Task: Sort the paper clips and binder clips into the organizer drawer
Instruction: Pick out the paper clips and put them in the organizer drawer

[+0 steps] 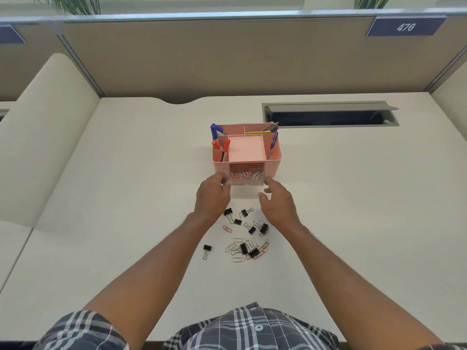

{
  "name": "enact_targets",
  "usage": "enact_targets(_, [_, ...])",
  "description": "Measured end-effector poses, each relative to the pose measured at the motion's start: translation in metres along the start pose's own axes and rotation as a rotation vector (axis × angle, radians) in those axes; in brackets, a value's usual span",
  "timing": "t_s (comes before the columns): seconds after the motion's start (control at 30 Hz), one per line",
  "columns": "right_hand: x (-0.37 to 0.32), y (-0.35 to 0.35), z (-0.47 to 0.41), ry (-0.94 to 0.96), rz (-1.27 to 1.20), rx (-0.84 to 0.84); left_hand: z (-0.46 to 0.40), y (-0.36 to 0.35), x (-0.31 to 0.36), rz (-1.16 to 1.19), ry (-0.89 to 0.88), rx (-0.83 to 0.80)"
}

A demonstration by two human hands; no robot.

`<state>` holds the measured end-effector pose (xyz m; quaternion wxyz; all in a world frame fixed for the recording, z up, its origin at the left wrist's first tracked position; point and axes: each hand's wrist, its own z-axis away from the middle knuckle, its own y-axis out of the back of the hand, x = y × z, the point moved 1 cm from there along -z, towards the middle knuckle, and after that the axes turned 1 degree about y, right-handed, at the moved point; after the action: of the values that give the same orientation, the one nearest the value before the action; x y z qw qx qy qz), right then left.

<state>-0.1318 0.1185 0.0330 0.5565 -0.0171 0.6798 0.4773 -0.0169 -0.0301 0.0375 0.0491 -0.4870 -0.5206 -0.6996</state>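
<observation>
Pink plastic desk organizer (274, 157) upright on white tabletop (126, 198). Its clear plastic drawer (246, 178) is pulled partway out the front, holding silver and red paper clips. Loose black binder clips (228, 212) and silver and red wire paper clips (237, 242) lie scattered nearer the person; one binder clip (207, 248) sits apart, left of the pile.

the organizer (246, 150) stood on the desk (126, 198) with pens (225, 145) in its compartments, and its drawer (246, 178) stuck out of its near side with paper clips inside. the left hand (213, 195) was at the drawer's left end and the right hand (278, 200) at its right end. nearer than the organizer, binder clips (237, 218) and loose paper clips (240, 248) lay scattered between the forearms, one binder clip (207, 250) apart to their left.
</observation>
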Motion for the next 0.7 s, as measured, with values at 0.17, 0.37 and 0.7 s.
enact_targets(0.17, [0.002,0.002,-0.003,0.029,0.010,-0.005,0.002,0.000,-0.003,-0.001,0.000,-0.025])
enact_targets(0.37, [0.017,0.006,0.004,-0.062,0.028,0.011,0.018,0.006,-0.015,-0.020,0.034,-0.045])
enact_targets(0.7, [0.045,-0.012,0.040,-0.042,0.384,-0.291,0.071,-0.002,-0.052,-0.302,-0.140,-0.364])
